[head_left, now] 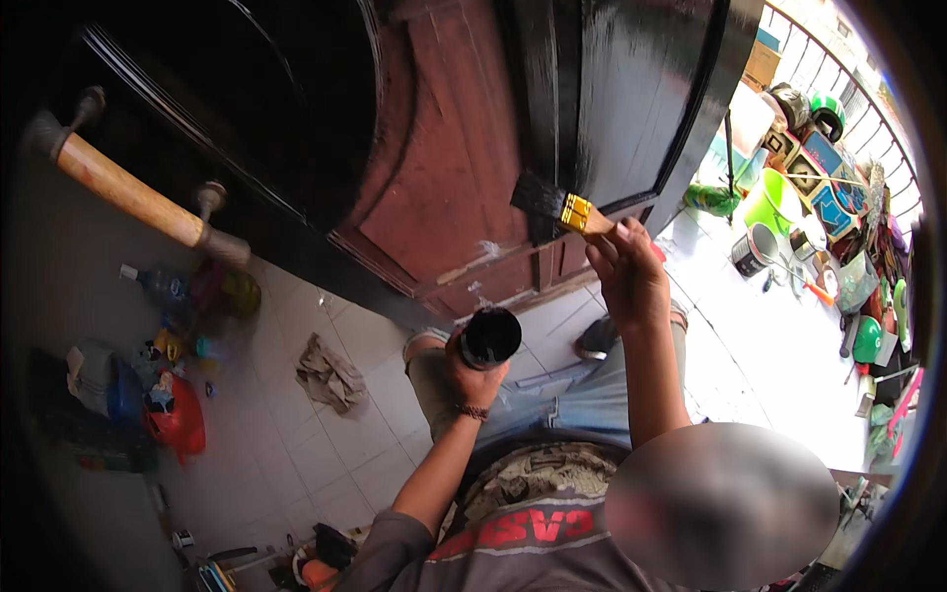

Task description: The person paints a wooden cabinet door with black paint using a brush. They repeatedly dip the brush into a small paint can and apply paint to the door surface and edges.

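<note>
My right hand [633,281] grips the wooden handle of a paintbrush [575,210] with a gold ferrule. Its dark bristles lie over the black frame of a wooden door [444,187]; I cannot tell if they touch it. The door is partly glossy black and partly bare reddish brown. Lower down, my left hand [475,383] is wrapped round a small round can of black paint [491,338], its open top facing up. A bracelet circles my left wrist.
A wooden pull handle [128,187] sticks out at the left. A crumpled rag [332,373] lies on the tiled floor [286,424]. At the right stand a lime-green bucket [772,202], a larger paint can [755,250] and helmets; bottles and bags clutter the left.
</note>
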A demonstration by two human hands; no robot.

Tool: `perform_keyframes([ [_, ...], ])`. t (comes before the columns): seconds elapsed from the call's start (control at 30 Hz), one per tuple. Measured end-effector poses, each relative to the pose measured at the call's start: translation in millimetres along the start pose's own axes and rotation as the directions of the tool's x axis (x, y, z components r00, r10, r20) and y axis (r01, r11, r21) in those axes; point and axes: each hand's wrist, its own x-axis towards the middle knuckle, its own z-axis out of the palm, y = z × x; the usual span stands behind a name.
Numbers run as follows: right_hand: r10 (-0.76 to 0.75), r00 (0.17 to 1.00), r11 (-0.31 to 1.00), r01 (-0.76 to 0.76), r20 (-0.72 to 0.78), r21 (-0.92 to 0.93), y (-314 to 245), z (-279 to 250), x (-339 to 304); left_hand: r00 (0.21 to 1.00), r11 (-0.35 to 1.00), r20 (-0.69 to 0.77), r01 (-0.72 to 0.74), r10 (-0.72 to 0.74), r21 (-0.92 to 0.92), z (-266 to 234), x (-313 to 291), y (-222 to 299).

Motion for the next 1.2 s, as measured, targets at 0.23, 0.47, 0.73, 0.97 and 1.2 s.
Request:
perform_keyframes([
  [0.23, 0.01, 0.988, 0.998, 0.0, 0.154, -0.063, -16, -4, -13, 0.999, 0.992, 0.003, -0.037, 0.038, -0.12, 6, 13, 5],
  [0.47, 0.091, 0.992, 0.964, -0.067, 0.084, -0.256, -12, -37, -30, 0.999, 0.997, 0.04, -0.015, 0.018, -0.076, 3, 7, 6],
  [0.73, 0.036, 0.998, 0.935, -0.051, -0.049, -0.352, -8, -23, -49, 0.998, 0.993, 0.03, -0.052, 0.055, -0.103, 5, 16, 17],
  [0.97, 0.046, 0.993, 0.849, 0.018, 0.108, -0.529, -16, -24, -53, 0.999, 0.992, 0.006, -0.038, 0.039, -0.118, 10, 18, 21],
  [1.2, 0.128, 0.968, 0.767, 0.041, 0.215, -0.641, -20, -15, -43, 0.999, 0.944, -0.031, -0.027, 0.018, -0.328, 15, 12, 11],
])
